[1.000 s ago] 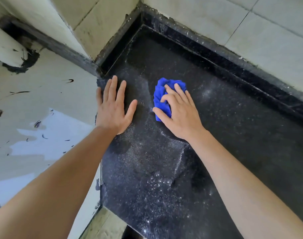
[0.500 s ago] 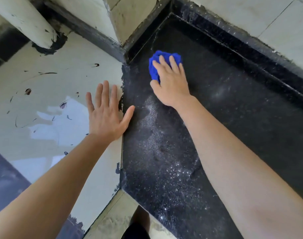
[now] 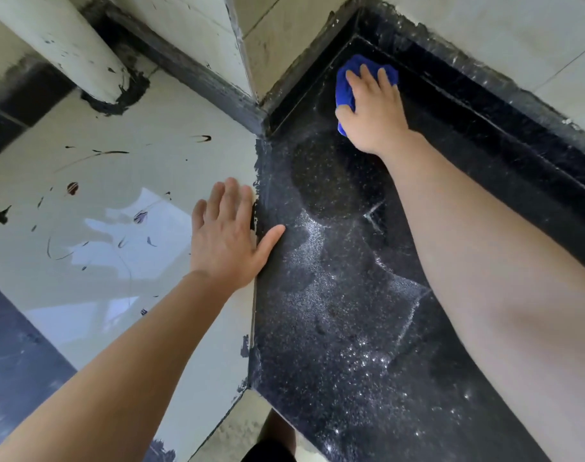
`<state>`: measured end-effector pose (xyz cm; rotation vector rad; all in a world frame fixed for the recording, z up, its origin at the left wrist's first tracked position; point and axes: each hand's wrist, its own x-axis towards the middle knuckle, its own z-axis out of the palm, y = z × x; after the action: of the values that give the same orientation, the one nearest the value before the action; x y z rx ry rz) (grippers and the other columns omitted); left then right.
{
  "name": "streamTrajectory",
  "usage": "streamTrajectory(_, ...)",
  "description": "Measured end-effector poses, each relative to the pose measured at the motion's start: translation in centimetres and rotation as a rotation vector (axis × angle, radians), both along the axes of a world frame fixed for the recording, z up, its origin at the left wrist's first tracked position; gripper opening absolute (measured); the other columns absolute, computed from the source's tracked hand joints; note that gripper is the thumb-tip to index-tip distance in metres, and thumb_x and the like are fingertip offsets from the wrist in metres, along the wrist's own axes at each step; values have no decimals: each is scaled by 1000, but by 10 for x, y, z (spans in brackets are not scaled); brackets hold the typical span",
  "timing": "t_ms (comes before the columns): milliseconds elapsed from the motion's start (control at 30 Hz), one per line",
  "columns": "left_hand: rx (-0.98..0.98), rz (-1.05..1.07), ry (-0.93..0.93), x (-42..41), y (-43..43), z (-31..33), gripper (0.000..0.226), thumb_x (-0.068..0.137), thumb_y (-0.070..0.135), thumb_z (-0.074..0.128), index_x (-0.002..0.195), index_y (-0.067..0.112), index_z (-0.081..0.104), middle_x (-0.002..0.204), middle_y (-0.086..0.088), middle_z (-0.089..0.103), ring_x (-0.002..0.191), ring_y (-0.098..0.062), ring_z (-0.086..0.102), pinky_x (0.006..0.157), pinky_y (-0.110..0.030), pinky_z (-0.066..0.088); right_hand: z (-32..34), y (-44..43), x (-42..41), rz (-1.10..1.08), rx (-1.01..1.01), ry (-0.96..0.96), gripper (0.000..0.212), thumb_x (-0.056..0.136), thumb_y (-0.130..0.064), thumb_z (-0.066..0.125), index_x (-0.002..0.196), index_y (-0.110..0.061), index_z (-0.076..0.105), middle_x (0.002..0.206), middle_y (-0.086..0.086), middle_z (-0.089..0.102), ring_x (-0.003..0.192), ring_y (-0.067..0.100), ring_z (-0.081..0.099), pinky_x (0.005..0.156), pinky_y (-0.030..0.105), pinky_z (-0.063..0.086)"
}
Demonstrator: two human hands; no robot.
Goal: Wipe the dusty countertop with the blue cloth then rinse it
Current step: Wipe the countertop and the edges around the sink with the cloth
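Your right hand grip clamps the blue cloth in the desk's far corner; unwiped dust lies nearer you.

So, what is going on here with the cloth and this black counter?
A person is wiping the black countertop. The right hand holds the bunched blue cloth down on the countertop, close to the far corner by the wall. The left hand lies flat at the counter's left edge, mostly on the pale surface beside it. Grey dust covers the near part of the counter. No rinsing yet.
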<state>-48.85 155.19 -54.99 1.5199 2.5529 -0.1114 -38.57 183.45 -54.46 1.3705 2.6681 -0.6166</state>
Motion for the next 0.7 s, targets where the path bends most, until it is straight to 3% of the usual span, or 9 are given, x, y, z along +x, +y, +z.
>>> streamTrajectory(133,-1,-4,-8,0,0,-1,81,94,73,25,149,14,28,160,-14,23,149,-33,17,117,-53,20,2,-19,-26,57,20,19,62,100,-38,34,158,-21,20,166,5,11,153,31,2,124,48,4)
streamTrajectory(300,20,-1,-7,0,-1,-3,80,94,71,28,148,11,32,158,-16,29,147,-35,22,115,-54,23,5,-95,31,531,5,70,67,91,-42,34,155,-23,29,164,-1,21,153,23,8,125,44,7)
streamTrajectory(367,16,1,-8,0,-1,-4,81,94,71,27,149,11,32,158,-16,29,147,-35,22,115,-54,23,4,-97,53,622,26,38,71,88,-46,31,155,-23,29,164,-2,21,153,20,10,125,42,9)
streamTrajectory(467,4,-5,-19,0,-1,-4,80,95,70,28,149,12,30,159,-16,26,148,-35,19,116,-54,21,1,-65,53,479,80,24,72,88,-45,35,154,-17,33,163,4,26,152,26,17,124,43,15)
streamTrajectory(600,-15,-2,-10,1,-1,-3,80,95,70,24,151,13,25,161,-16,20,149,-34,14,118,-54,17,-3,-7,13,106,56,21,67,96,-40,40,157,-16,24,165,8,17,152,32,10,123,48,12)
streamTrajectory(700,-22,-14,-4,0,0,-2,80,96,70,24,151,12,25,161,-16,20,149,-35,15,117,-55,18,0,-6,-16,13,38,29,63,98,-39,36,157,-20,24,166,7,15,152,33,7,124,47,9)
